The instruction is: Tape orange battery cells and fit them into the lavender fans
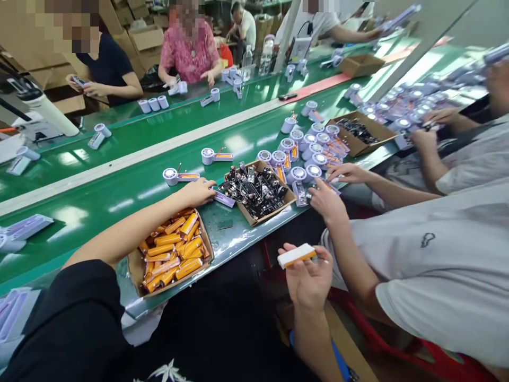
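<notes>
Head view: 1 green bench (pixel 119 175); 1 carton (pixel 135 270) of orange cells (pixel 165 250); 1 smaller carton (pixel 274 213) of black parts (pixel 258 191). Right hand (pixel 308 281): palm up, fingers half curled, holding 1 white-topped cell (pixel 297 255) across the fingers, off the bench edge. Left hand (pixel 198 192): fingers bent, touching 1 lavender casing (pixel 225 199) beside the smaller carton; whether gripped, cannot tell. 1 dark emblem (pixel 428 240), co-worker's pale shirt (pixel 382 228), too small to read.

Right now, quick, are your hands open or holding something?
Left hand: at a lavender plastic piece; whether its grip is closed, I can't tell.
Right hand: holding an orange-and-white block.
</notes>
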`<state>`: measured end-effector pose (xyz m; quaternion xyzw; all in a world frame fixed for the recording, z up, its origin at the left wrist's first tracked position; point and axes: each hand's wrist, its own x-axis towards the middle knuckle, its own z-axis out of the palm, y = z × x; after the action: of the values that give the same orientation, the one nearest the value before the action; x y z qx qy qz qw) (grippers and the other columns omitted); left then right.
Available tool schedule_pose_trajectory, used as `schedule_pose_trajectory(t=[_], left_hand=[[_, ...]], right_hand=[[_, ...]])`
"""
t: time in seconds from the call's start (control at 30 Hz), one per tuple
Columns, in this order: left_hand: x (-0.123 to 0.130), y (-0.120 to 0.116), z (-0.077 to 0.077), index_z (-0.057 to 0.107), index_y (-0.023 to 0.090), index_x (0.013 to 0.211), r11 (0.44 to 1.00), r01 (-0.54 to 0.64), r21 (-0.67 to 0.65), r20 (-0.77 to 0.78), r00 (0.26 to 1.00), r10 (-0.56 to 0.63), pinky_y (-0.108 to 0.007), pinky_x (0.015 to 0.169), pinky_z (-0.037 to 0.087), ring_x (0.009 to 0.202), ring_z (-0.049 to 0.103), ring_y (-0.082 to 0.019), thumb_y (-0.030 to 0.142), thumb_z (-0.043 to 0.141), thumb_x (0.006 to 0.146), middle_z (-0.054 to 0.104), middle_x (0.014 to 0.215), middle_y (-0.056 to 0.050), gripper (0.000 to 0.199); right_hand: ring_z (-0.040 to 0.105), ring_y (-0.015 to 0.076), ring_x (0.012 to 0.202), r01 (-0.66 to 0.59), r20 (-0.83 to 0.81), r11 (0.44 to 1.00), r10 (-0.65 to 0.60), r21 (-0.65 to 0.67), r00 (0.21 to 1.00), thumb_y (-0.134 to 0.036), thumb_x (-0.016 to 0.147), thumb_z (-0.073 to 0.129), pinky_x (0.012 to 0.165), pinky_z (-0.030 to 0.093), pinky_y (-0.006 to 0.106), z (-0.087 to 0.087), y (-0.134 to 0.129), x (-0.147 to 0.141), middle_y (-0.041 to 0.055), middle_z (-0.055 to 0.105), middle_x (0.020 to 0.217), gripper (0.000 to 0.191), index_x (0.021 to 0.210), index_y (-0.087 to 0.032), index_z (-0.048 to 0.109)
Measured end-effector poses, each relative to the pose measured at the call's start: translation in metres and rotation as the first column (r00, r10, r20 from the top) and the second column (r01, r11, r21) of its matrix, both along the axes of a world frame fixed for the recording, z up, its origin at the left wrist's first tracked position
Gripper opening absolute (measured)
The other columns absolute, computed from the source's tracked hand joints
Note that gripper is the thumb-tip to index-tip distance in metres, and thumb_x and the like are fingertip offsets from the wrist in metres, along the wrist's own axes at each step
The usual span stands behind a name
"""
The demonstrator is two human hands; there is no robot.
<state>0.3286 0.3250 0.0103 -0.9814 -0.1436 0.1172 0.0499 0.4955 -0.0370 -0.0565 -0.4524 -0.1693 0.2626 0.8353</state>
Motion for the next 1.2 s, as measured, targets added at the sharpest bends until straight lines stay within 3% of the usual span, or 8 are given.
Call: schedule_pose_trajectory(t=[0.17,0.33,0.5,0.7,0.83,0.93,1.03,1.2], left_hand=[[-0.032,0.009,0.009,0.085,0.029,0.114,0.997,-0.070,0.015,0.024,0.997,0.070,-0.036,0.094,0.057,0.126,0.067,-0.029,0.016,0.062,0.097,0.072,0.144,-0.007,0.032],[-0.145,0.038,0.021,0.080,0.037,0.127,0.925,-0.381,0.012,0.116,0.919,0.377,-0.031,0.098,0.055,0.132,0.067,-0.024,0.039,0.055,0.106,0.065,0.159,0.001,0.033],[-0.241,0.056,0.008,0.083,0.031,0.114,0.830,-0.557,-0.028,0.030,0.830,0.557,-0.032,0.096,0.056,0.115,0.071,-0.024,0.036,0.062,0.098,0.073,0.147,-0.006,0.026],[-0.245,0.062,-0.026,0.084,0.021,0.097,0.755,-0.630,-0.183,0.080,0.756,0.650,-0.046,0.104,0.056,0.123,0.066,-0.036,0.020,0.078,0.075,0.081,0.119,-0.018,0.023],[-0.239,0.086,-0.035,0.086,0.024,0.091,0.701,-0.638,-0.319,0.087,0.716,0.692,-0.038,0.101,0.055,0.107,0.073,-0.031,0.024,0.081,0.070,0.083,0.101,-0.012,0.022],[-0.241,0.096,-0.034,0.086,0.028,0.091,0.685,-0.613,-0.393,0.099,0.712,0.695,-0.030,0.093,0.054,0.098,0.074,-0.024,0.030,0.082,0.072,0.084,0.095,-0.006,0.019],[-0.238,0.092,-0.034,0.084,0.028,0.099,0.668,-0.611,-0.424,0.145,0.683,0.716,-0.027,0.094,0.053,0.102,0.075,-0.022,0.034,0.077,0.082,0.085,0.102,-0.005,0.019],[-0.227,0.077,-0.038,0.081,0.028,0.118,0.614,-0.634,-0.471,0.229,0.584,0.779,-0.033,0.102,0.053,0.117,0.075,-0.026,0.032,0.068,0.094,0.082,0.125,-0.010,0.028]], right_hand=[[0.088,0.0307,0.095,-0.068,0.024,0.991,0.071,-0.115,0.997,-0.031,0.080,0.098,0.097,0.070,0.062,-0.018,-0.022,0.004,0.0056,0.088,0.101,0.053,0.121,-0.029,0.063],[0.088,0.0346,0.092,-0.171,0.087,0.972,0.187,-0.163,0.978,-0.033,0.081,0.098,0.093,0.071,0.064,-0.019,-0.004,0.009,0.0091,0.089,0.100,0.054,0.121,-0.028,0.062],[0.088,0.0342,0.092,-0.337,0.213,0.934,0.355,-0.119,0.910,-0.032,0.083,0.096,0.090,0.073,0.060,0.006,0.050,-0.018,0.0066,0.089,0.098,0.048,0.120,-0.031,0.065],[0.088,0.0309,0.087,-0.544,0.427,0.818,0.566,-0.185,0.705,-0.029,0.084,0.095,0.079,0.075,0.049,0.060,0.122,-0.074,0.0083,0.090,0.100,0.049,0.122,-0.031,0.063],[0.088,0.0295,0.096,-0.557,0.559,0.808,0.557,-0.193,0.614,-0.029,0.082,0.095,0.086,0.074,0.046,0.088,0.200,-0.116,0.0082,0.089,0.106,0.047,0.118,-0.029,0.064],[0.087,0.0296,0.104,-0.592,0.608,0.737,0.643,-0.326,0.466,-0.038,0.079,0.094,0.093,0.071,0.047,0.089,0.278,-0.149,0.0084,0.089,0.109,0.050,0.118,-0.027,0.065],[0.086,0.0274,0.097,-0.538,0.617,0.603,0.765,-0.589,0.182,-0.043,0.081,0.084,0.096,0.069,0.045,0.074,0.346,-0.177,0.0087,0.088,0.103,0.054,0.128,-0.022,0.065],[0.085,0.0252,0.092,-0.229,0.577,0.532,0.782,-0.815,-0.237,-0.029,0.093,0.065,0.091,0.067,0.039,0.048,0.385,-0.200,0.0097,0.088,0.101,0.048,0.139,-0.018,0.062]])
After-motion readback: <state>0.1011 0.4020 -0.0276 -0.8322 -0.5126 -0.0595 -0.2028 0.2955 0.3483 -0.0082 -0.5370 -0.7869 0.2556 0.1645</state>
